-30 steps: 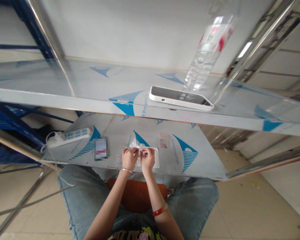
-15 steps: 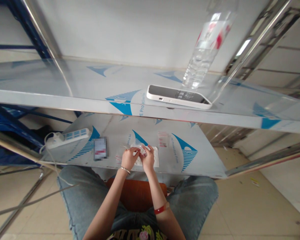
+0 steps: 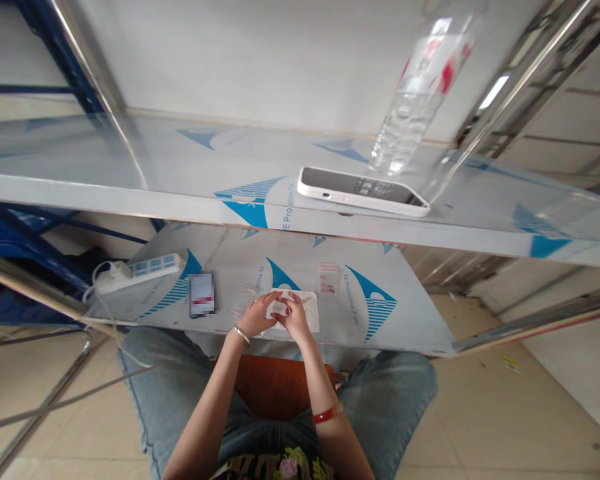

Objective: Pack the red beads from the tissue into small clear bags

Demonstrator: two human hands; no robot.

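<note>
My left hand point(image 3: 254, 318) and my right hand point(image 3: 297, 319) meet over a white sheet point(image 3: 311, 313) on the lower shelf. Their fingers curve toward each other, with the fingertips close together. A small dark-red piece point(image 3: 288, 311) shows at my right fingers, with something pale and see-through around it. It is too small to name. What my left fingers pinch, if anything, is hidden. To the left of my hands lie thin clear plastic bags point(image 3: 238, 311) with reddish edges. A small clear zip bag point(image 3: 328, 277) with red stripes lies beyond my right hand.
A blurred-out card or packet point(image 3: 202, 293) and a white power strip point(image 3: 150, 267) with cables are at the left of the lower shelf point(image 3: 410, 320). The upper shelf point(image 3: 180, 200) overhangs its back, carrying a phone point(image 3: 363, 191) and a water bottle point(image 3: 413, 100).
My left hand has turned and shifted slightly left, its fingers now stretched farther toward the right hand. The whole view has moved a little.
</note>
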